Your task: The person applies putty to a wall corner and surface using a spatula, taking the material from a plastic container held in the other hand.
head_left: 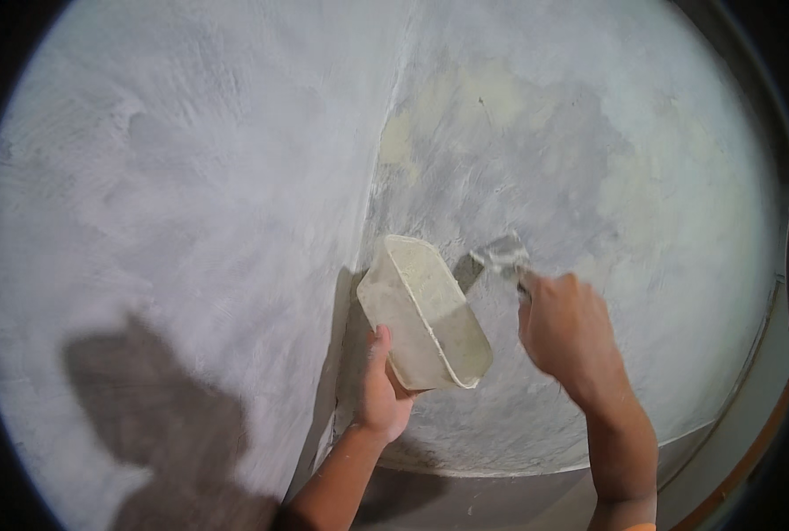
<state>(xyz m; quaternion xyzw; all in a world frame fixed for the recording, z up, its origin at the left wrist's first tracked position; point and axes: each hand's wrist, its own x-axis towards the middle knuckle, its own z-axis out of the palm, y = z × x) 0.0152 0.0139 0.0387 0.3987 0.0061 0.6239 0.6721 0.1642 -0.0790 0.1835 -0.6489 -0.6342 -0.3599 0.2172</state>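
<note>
Counting two bare hands, left hand (387, 394) and right hand (572, 332); one container (393, 314); one scraper (503, 255); two walls, left wall (208, 203) and right wall (536, 168), meeting at one corner; one large shadow (169, 411). The left hand is gripping the container from its lower left, the thumb lying along the outside and the other fingers mostly hiding behind and beneath. The right hand is holding the scraper by its handle in a firm fist, the blade pointing up and leftward, just beside the container's open mouth; whether it is touching the right wall, I cannot tell. The container is tilting before the right wall, near the corner, its opening facing right. Material: apparently thin translucent plastic, off-white, box-shaped with rounded corners, the rim showing a whitish crust. Blade: flat, apparently metal, bearing pale smears. The right wall is showing patchy grey, cream-yellow areas and sweeping strokes; the left wall is appearing paler, finely streaked. The large shadow is falling across the left wall's lower part, its edges blurring.
</note>
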